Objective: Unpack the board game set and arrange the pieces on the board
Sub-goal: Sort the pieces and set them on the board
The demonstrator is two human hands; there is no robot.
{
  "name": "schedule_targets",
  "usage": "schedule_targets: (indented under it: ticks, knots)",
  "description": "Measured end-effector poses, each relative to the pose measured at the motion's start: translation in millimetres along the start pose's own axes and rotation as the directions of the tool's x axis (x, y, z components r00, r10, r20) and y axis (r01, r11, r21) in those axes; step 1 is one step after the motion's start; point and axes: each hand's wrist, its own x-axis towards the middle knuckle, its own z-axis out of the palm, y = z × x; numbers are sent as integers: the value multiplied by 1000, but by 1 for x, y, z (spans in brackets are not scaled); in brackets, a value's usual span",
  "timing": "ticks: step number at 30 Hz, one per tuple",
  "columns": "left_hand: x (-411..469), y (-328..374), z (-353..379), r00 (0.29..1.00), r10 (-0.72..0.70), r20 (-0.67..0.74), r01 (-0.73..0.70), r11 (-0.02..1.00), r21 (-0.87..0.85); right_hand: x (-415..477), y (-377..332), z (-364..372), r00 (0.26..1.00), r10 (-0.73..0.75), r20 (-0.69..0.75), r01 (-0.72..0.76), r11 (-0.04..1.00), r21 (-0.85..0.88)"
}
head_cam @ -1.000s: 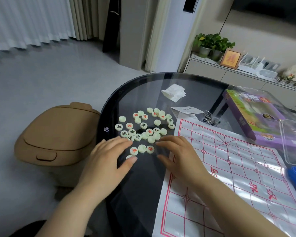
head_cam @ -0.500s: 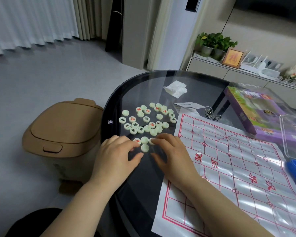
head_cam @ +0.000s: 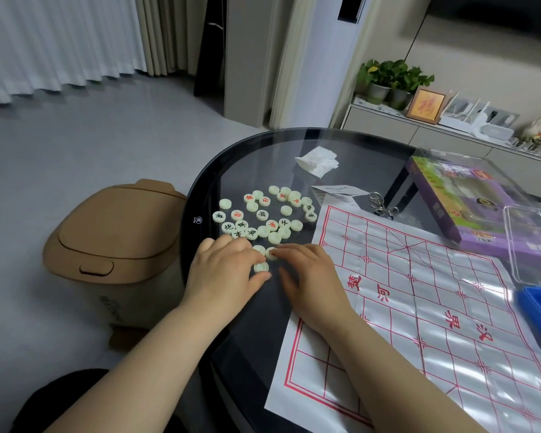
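A pale grey floor [head_cam: 91,151] runs back to white pleated curtains [head_cam: 60,42] on the far left, with beige drapes [head_cam: 166,29] beside them. A beige pillar [head_cam: 247,54] and a tall white unit [head_cam: 322,67] stand behind a round dark glass table [head_cam: 263,157]. A tan lidded bin [head_cam: 113,239] sits on the floor just beside the table. Along the right wall, a low grey cabinet [head_cam: 384,128] carries potted plants [head_cam: 391,76] and a framed picture [head_cam: 425,104]. The light is soft and even.

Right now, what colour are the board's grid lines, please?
Red, on the white board; head view shows it best.
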Motion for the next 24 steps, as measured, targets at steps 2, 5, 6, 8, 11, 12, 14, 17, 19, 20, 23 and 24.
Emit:
schedule_targets:
  ticks: [2, 5, 6, 8, 11, 12, 14, 17, 19, 20, 23, 24]
  knots:
    - [0, 6, -4, 998, 7, 56, -8, 1000, 28, 0, -1, -1, 1000, 7, 3, -7, 1000, -2]
    - [-8, 11, -8, 994, 51, 96, -52, 999, 5, 0, -2, -3, 999, 22, 31, -22, 1000, -1]
    - [-11, 12, -9, 992, 62, 107, -61, 998, -11, 0, -3, -4, 998, 30, 47, -30, 1000, 4]
    - [-14, 10, -10, 993, 77, 89, -75, 997, -20, 0, -4, -5, 997, 42, 70, -43, 999, 9]
    - [-16, 4, -10, 996, 84, 33, -84, 996, -19, 0, -6, -8, 992, 66, 107, -67, 998, 11]
    - [-16, 3, -11, 996, 82, 18, -82, 996, -18, 0, -7, -9, 993, 60, 105, -60, 998, 1]
    - [-16, 2, -12, 997, 75, 4, -75, 997, -9, 0, -8, -9, 993, 51, 110, -50, 999, -18]
    - [-17, 0, -13, 999, -28, -29, 25, 995, -99, -1, -9, -7, 994, 39, 106, -35, 999, -39]
    - [-19, -4, -12, 988, -153, 7, 150, 960, -238, -1, -9, -7, 994, 35, 102, -31, 999, -43]
    - [-19, -6, -13, 977, -211, 25, 208, 932, -298, -1, -8, -8, 994, 39, 101, -35, 999, -40]
    - [-19, -12, -10, 966, -258, 19, 248, 903, -351, 0, -6, -9, 992, 65, 109, -64, 998, -11]
    - [-19, -13, -9, 963, -268, 11, 254, 900, -353, 0, -6, -10, 991, 74, 113, -75, 997, 5]
